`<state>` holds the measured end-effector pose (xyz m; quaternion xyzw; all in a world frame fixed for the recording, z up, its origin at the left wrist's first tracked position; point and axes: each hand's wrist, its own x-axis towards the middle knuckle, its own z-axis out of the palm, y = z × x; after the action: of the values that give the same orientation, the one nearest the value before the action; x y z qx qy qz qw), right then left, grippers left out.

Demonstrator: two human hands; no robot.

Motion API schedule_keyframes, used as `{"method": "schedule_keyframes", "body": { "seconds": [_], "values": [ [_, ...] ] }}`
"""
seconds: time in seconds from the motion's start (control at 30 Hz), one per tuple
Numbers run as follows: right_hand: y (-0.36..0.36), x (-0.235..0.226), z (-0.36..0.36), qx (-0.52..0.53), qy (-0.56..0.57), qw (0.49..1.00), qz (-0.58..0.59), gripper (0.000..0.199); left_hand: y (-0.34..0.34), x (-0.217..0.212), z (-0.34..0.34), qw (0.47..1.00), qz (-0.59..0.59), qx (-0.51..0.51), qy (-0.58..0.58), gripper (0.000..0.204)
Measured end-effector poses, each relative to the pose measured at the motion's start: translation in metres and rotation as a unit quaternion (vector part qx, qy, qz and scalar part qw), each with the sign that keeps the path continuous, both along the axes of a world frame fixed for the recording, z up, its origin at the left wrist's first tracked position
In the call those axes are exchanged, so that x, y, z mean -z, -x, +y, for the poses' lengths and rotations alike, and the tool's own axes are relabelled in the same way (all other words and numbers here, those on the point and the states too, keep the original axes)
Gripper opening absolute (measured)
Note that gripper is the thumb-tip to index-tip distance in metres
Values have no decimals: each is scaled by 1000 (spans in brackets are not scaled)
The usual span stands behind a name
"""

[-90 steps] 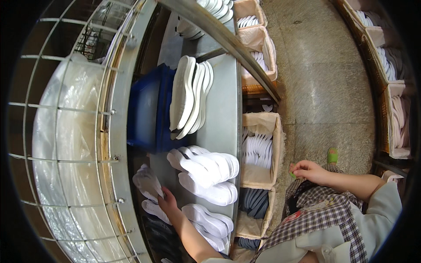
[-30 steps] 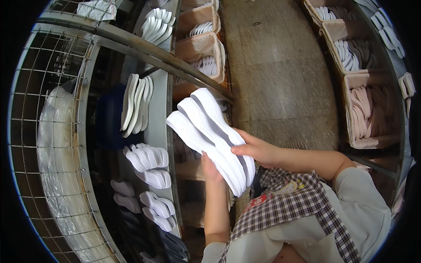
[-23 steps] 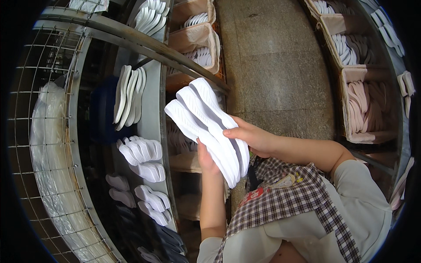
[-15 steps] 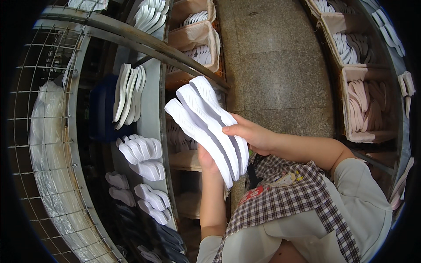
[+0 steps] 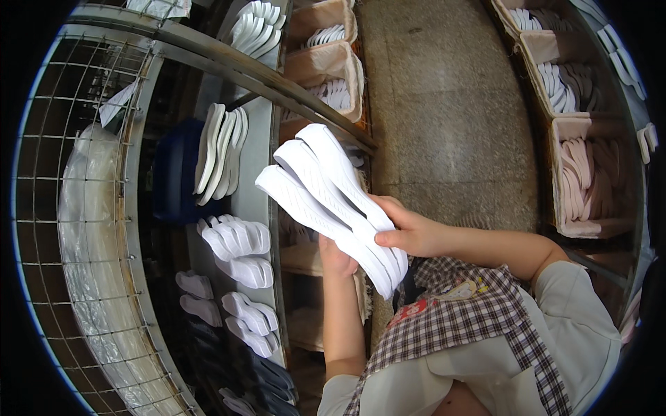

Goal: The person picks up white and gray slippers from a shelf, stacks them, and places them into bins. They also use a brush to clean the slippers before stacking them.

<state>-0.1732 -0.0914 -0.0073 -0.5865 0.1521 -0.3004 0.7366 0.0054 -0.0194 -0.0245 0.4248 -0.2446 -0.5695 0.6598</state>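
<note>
Three white shoe soles (image 5: 326, 197) lie side by side between my hands, overlapping at the near end and fanned apart at the far end. My right hand (image 5: 409, 227) grips their right edge, with the thumb laid over the top. From the left, my left hand (image 5: 338, 258) holds them at the near half; most of its fingers are hidden beneath the soles. On the grey metal shelf to the left stand a row of white soles (image 5: 222, 152), a stacked bunch of white soles (image 5: 239, 239) and a smaller group (image 5: 251, 322).
Cloth-lined baskets (image 5: 322, 66) of white soles stand beyond the shelf. Across the speckled floor (image 5: 451, 125), more lined baskets (image 5: 596, 229) hold white, grey and pink soles. A metal rail (image 5: 243, 69) crosses above the shelf. Wire mesh (image 5: 41, 249) and a plastic-wrapped roll (image 5: 90, 208) are at far left.
The soles have turned slightly, their far ends swinging left and their near ends right. My right hand has shifted a little nearer and right. The whole view has shifted slightly.
</note>
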Motion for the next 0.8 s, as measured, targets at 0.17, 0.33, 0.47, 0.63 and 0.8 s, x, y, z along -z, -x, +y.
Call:
{"method": "schedule_keyframes", "body": {
  "seconds": [0.17,0.33,0.47,0.63,0.8],
  "values": [
    [8,5,-10,-39,-2,999,38,79,-5,-1,0,994,-76,-53,-50,46],
    [16,9,-22,-109,-52,991,50,69,-28,0,4,953,-303,10,-15,46],
    [20,13,-23,-101,-19,993,59,61,-38,-4,9,931,-362,37,-22,46],
    [21,18,-22,-73,24,996,48,61,-31,-13,1,902,-430,32,-12,45],
    [14,20,-36,48,240,962,119,54,2,-31,-21,982,158,63,82,44]
  ]
}}
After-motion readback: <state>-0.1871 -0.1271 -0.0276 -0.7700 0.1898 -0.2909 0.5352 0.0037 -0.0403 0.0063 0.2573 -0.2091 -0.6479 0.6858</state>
